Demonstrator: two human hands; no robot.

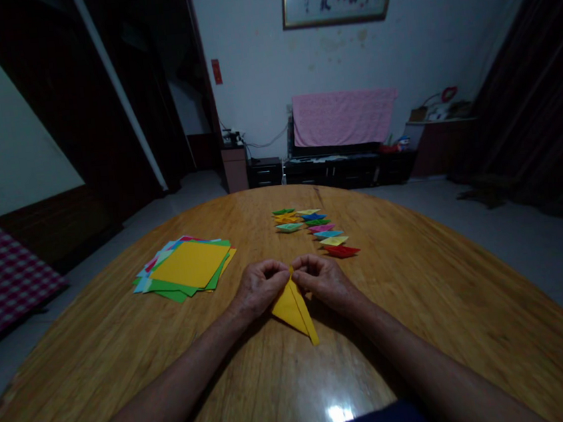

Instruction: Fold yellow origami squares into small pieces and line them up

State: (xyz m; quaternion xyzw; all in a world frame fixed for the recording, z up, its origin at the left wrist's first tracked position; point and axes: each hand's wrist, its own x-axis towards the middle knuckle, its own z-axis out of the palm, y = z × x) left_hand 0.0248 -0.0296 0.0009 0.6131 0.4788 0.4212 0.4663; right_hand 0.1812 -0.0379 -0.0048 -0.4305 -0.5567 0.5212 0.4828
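Note:
A folded yellow paper (292, 310), roughly triangular with a narrow strip along its right edge, is held over the near middle of the table. My left hand (263, 283) pinches its top tip from the left, thumb and fingers pressed together. From the other side, my right hand (323, 279) grips the same tip, its fingers closed. The paper's wide end points toward me, slanting down to the right. Beyond my right hand lies a red folded paper boat (342, 251), the nearest of several small boats in different colours.
A loose stack of coloured square sheets, a yellow sheet (191, 264) on top, lies on the left of the round wooden table (127, 368). Two rows of paper boats, with a light green boat (288, 228) in the left one, stretch toward the far edge.

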